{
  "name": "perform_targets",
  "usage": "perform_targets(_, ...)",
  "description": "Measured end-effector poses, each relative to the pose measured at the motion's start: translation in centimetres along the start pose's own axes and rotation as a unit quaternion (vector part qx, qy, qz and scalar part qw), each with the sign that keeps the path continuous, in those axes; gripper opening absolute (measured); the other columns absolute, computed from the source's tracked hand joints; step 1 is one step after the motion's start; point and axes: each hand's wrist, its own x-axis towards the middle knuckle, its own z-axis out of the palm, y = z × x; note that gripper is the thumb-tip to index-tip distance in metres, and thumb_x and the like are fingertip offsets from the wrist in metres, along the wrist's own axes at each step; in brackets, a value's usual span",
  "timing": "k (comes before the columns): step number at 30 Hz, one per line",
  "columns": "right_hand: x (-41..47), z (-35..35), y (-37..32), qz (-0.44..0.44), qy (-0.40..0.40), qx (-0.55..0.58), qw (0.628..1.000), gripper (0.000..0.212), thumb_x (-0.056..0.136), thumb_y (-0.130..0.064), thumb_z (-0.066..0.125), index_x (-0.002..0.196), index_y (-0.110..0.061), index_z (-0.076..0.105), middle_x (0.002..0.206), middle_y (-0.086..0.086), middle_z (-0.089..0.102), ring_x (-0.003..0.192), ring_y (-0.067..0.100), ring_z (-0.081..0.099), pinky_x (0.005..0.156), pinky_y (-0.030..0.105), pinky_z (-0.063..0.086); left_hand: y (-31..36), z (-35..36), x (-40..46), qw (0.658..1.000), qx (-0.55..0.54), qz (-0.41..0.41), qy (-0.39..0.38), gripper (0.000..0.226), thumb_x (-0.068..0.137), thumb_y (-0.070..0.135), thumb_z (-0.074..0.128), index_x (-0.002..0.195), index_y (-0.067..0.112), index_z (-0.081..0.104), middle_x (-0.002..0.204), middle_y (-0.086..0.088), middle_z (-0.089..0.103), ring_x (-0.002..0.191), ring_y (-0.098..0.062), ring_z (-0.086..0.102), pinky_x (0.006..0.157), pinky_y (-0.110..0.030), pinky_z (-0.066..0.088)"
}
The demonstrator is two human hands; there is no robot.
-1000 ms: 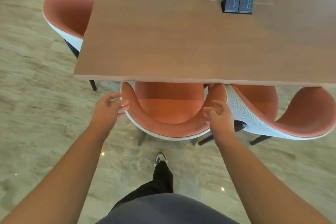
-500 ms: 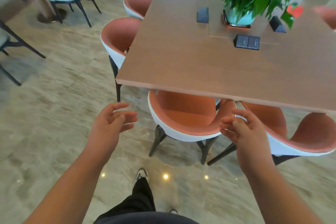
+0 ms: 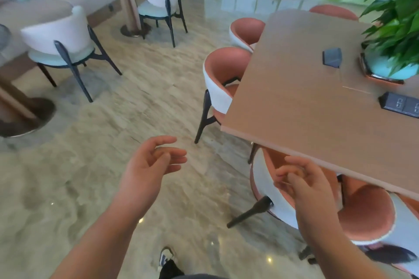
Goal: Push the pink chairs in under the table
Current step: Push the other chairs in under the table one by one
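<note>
While the left hand (image 3: pixel 149 165) hangs loosely spread over the marble floor (image 3: pixel 90 176), holding nothing, the right hand (image 3: pixel 303 186) hovers, fingers relaxed and empty, above a pink chair (image 3: pixel 267 179) tucked under the tabletop (image 3: pixel 306 102). Further right, a teal pot (image 3: pixel 383 68) holds a leafy plant (image 3: pixel 399 18); no writing is legible.

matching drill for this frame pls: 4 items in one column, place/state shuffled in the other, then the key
Things:
1. left hand
2. right hand
3. potted plant
4. white chair

Places/states:
A. stands on the wooden table
B. out on the floor by a small round table, away from the wooden table
C. empty, fingers loosely spread, over bare floor
D. empty, in front of the nearest pink chair at the table's near edge

Pairs: 1-C, 2-D, 3-A, 4-B
</note>
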Motion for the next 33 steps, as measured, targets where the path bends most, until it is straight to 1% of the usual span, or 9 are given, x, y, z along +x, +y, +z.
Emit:
perform_targets(4,2.7,10.2,-1.6,-0.010,-0.005,0.026,1.000,0.036,0.097,0.009,0.045,0.108,-0.017,0.066,0.086,0.010,0.075,0.083,0.025,0.072,0.084,0.042,0.062,1.0,-6.7,6.1,1.000,0.013,-0.010,-0.005,0.041,0.103,-0.009,0.039,0.114,0.020,0.068,0.098,-0.007,0.081,0.093,-0.024,0.078,0.085,-0.038,0.061)
perform_targets(9,5.5,19.0,-4.5,-0.032,-0.024,0.025,0.999,0.049,0.095,0.009,0.043,0.100,-0.031,0.069,0.087,0.006,0.074,0.083,0.022,0.069,0.079,0.039,0.056,2.4,-12.2,13.0,1.000,0.013,-0.005,-0.002,0.042,0.102,-0.007,0.039,0.115,0.021,0.068,0.100,-0.007,0.081,0.095,-0.024,0.078,0.082,-0.034,0.064)
perform_targets(12,8.2,22.4,-5.9,-0.040,-0.036,0.012,0.998,0.050,0.095,0.006,0.044,0.099,-0.038,0.068,0.089,0.002,0.074,0.083,0.018,0.070,0.073,0.027,0.054,2.9,-13.8,17.1,1.000,-0.001,-0.004,-0.001,0.042,0.101,-0.006,0.040,0.116,0.021,0.069,0.101,-0.008,0.080,0.096,-0.026,0.078,0.083,-0.037,0.064)
perform_targets(15,11.6,25.2,-7.1,-0.047,-0.025,0.013,0.998,0.046,0.096,0.007,0.044,0.105,-0.033,0.066,0.092,0.001,0.075,0.088,0.020,0.071,0.067,0.020,0.055,3.3,-14.2,21.9,1.000,0.011,-0.003,-0.003,0.039,0.099,0.000,0.044,0.115,0.024,0.070,0.102,-0.007,0.080,0.097,-0.025,0.078,0.086,-0.043,0.060)
perform_targets(19,17.5,28.5,-7.6,-0.050,-0.010,0.038,0.998,0.041,0.095,0.013,0.042,0.112,-0.017,0.064,0.088,0.001,0.075,0.086,0.020,0.070,0.074,0.021,0.057,4.4,-13.1,29.3,0.999,0.030,0.008,-0.026,0.039,0.089,0.013,0.046,0.107,0.036,0.073,0.104,-0.006,0.080,0.098,-0.025,0.078,0.083,-0.038,0.062)
perform_targets(22,23.1,31.0,-7.7,-0.050,-0.003,0.048,0.998,0.041,0.094,0.015,0.042,0.112,-0.015,0.064,0.085,-0.003,0.074,0.082,0.017,0.070,0.076,0.023,0.058,5.2,-12.2,36.1,0.998,0.042,0.016,-0.039,0.039,0.090,0.012,0.047,0.105,0.036,0.073,0.103,-0.006,0.081,0.096,-0.024,0.078,0.083,-0.033,0.063)
perform_targets(25,29.5,33.7,-8.6,-0.049,-0.005,0.049,0.998,0.042,0.095,0.014,0.043,0.108,-0.020,0.065,0.084,-0.004,0.074,0.080,0.013,0.071,0.072,0.020,0.057,5.9,-11.5,43.4,0.997,0.061,0.014,-0.046,0.041,0.099,0.003,0.045,0.108,0.033,0.072,0.102,-0.005,0.081,0.095,-0.024,0.079,0.084,-0.039,0.063)
perform_targets(29,37.7,37.4,-11.1,-0.042,-0.020,0.046,0.998,0.041,0.096,0.014,0.043,0.106,-0.019,0.064,0.083,-0.005,0.073,0.081,0.016,0.068,0.070,0.019,0.056,7.4,-10.7,52.6,0.997,0.063,0.007,-0.047,0.041,0.103,-0.005,0.042,0.115,0.023,0.069,0.101,-0.005,0.081,0.094,-0.024,0.079,0.085,-0.041,0.061)
perform_targets(33,43.6,40.7,-14.0,-0.049,-0.010,0.040,0.998,0.038,0.094,0.014,0.042,0.112,-0.010,0.064,0.093,0.003,0.074,0.088,0.022,0.070,0.076,0.021,0.057,8.8,-10.2,59.8,0.997,0.036,0.020,-0.059,0.042,0.103,-0.003,0.042,0.114,0.026,0.071,0.102,-0.007,0.081,0.095,-0.024,0.078,0.079,-0.030,0.063)
